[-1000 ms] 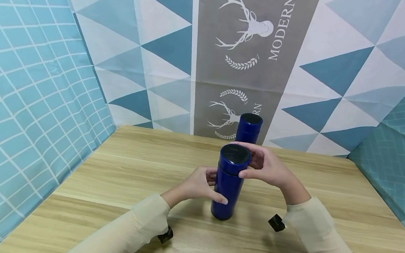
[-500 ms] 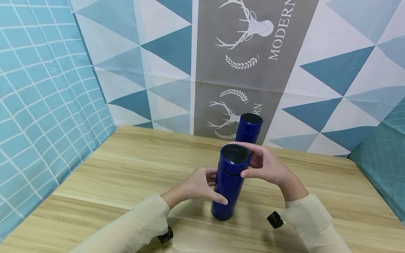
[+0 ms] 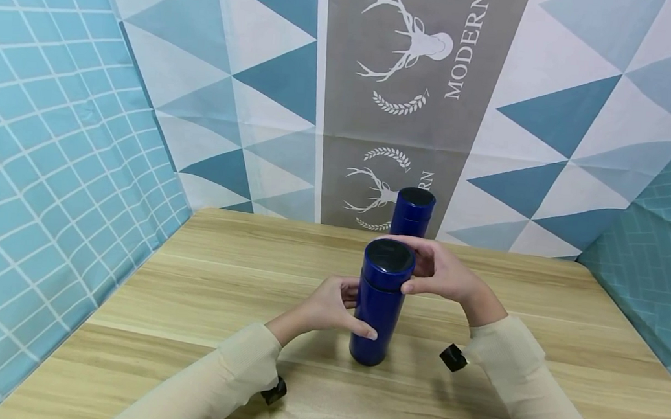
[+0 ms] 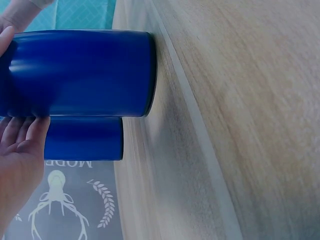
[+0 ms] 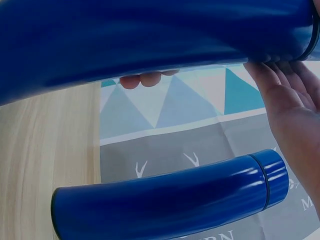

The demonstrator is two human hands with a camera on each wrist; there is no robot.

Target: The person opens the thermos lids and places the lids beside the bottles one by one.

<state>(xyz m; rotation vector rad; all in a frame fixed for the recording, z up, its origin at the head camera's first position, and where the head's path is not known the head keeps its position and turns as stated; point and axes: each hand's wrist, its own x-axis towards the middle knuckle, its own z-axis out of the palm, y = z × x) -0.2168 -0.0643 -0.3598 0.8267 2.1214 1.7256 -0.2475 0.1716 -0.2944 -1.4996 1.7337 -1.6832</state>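
A dark blue thermos flask [image 3: 376,316] with a dark-topped lid [image 3: 390,256] stands upright on the wooden table. Around its body curls my left hand [image 3: 328,308], with the thumb across the front and the fingers behind. My right hand [image 3: 445,272] grips the top from the right, its thumb at the seam below the lid; some of its fingers are hidden behind the flask. Directly behind stands a second blue thermos flask [image 3: 411,216], partly covered by my right hand and the front flask. The right wrist view shows this rear flask [image 5: 165,202] with its lid on, apart from my hands.
The wooden table [image 3: 238,261] meets a patterned backdrop [image 3: 273,101] with triangles and deer heads at the back. A blue checked cloth [image 3: 41,150] borders the left side, and a teal cloth [image 3: 647,270] the right.
My right thumb has slid slightly to the right at the lid seam, and the right wrist and sleeve have shifted a little up and left. The left hand and both flasks look still.
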